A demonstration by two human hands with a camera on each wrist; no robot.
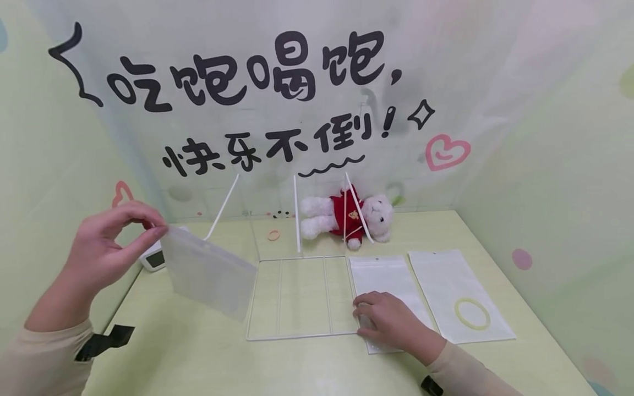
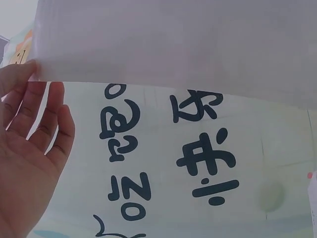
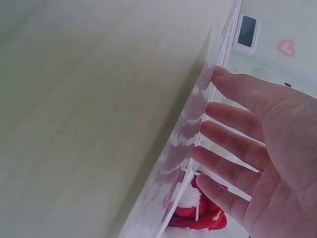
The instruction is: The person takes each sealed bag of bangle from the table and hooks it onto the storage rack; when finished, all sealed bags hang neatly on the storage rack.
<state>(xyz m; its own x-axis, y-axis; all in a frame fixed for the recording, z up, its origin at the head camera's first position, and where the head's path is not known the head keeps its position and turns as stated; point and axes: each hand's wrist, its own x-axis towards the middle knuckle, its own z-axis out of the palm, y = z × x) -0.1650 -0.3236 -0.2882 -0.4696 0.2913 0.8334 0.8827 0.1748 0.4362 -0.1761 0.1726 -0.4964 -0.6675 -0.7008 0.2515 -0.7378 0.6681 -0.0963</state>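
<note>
Left hand (image 1: 111, 245) holds translucent sheet (image 1: 210, 278) raised

The left thumb and forefinger pinch the sheet at its upper corner; it hangs tilted, right of these fingers, above the desk (image 1: 208, 352). The right hand (image 1: 388, 322) has its fingers spread, tips at the right edge of a white-edged clear frame (image 1: 302, 336). Beneath and beyond those fingers lies a white pouch (image 1: 388, 275); to their right, a second pouch (image 1: 441, 275) bears a yellow ring (image 1: 473, 328). Farther beyond them lies a plush bear (image 1: 337, 212).
</note>
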